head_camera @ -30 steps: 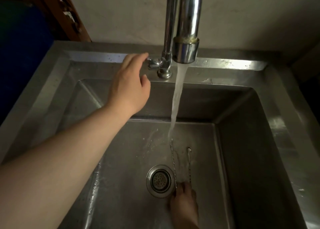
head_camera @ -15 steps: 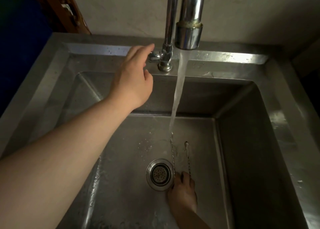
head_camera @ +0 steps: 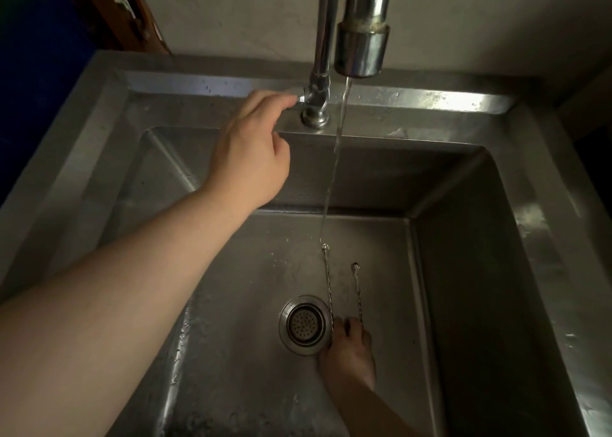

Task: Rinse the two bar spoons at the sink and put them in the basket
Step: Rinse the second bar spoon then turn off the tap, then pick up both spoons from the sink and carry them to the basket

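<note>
drain strainer beside spoons, faucet above

Dim, warm-grey light throughout. The brightest glare lies along the back rim of the sink and on the tap at top centre. The right wall of the basin and the upper left of the frame fall into deep shadow, nearly black. The forearm at lower left is evenly lit but soft. Wide-angle bending curves the rim toward the corners. Fine detail is smeared and noisy
</note>
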`<state>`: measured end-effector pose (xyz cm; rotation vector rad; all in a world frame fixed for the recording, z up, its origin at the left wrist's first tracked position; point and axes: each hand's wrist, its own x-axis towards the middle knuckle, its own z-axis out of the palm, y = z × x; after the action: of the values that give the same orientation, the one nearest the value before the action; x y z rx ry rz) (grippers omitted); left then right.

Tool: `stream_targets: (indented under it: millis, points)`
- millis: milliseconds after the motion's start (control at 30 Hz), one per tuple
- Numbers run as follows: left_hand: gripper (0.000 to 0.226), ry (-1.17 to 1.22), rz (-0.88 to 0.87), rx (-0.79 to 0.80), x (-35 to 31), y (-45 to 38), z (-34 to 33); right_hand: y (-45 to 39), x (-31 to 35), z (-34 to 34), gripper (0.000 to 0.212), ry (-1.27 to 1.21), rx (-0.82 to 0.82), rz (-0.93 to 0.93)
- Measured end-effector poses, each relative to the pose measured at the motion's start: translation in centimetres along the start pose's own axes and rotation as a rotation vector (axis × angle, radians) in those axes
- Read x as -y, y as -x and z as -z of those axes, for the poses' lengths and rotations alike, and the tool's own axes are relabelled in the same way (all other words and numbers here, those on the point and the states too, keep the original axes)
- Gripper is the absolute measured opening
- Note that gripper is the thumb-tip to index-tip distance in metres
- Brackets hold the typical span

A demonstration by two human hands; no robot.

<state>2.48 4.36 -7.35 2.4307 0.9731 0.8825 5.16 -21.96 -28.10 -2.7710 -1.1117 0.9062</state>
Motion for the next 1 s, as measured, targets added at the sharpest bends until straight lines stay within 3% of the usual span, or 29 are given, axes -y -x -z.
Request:
stream_targets:
  millis: [533, 600, 700, 800, 900, 1000]
  points:
    - [0.061, -0.022, 0.041, 0.019, -0.3, 2.3, -0.9, -0.2, -0.3, -0.2, 0.045, 0.014, -0.007, -0.006]
    - [0.063, 0.038, 0.131, -0.088, -0.6, 3.7, -1.6, -0.2, -0.5, -0.3, 0.042, 0.007, -0.017, 0.000]
    - [0.041, 0.210, 0.428, -0.186, -1.0, 8.1, -4.3, -0.2, -1.0, -0.3, 0.038, -0.028, -0.032, 0.019]
    - [0.022, 0.269, 0.717, 0.034, -1.7, 14.1, -8.5, -0.5, -1.7, 0.2, 0.026, -0.168, -0.099, 0.037]
    - [0.019, 0.205, 0.823, 0.211, -2.8, 19.8, -12.5, -1.0, -2.7, 0.8, 0.013, -0.311, -0.239, 0.004]
    - [0.017, 0.166, 0.939, 0.356, -3.2, 23.3, -15.6, -1.8, -3.7, 1.2, 0.012, -0.366, -0.232, -0.112]
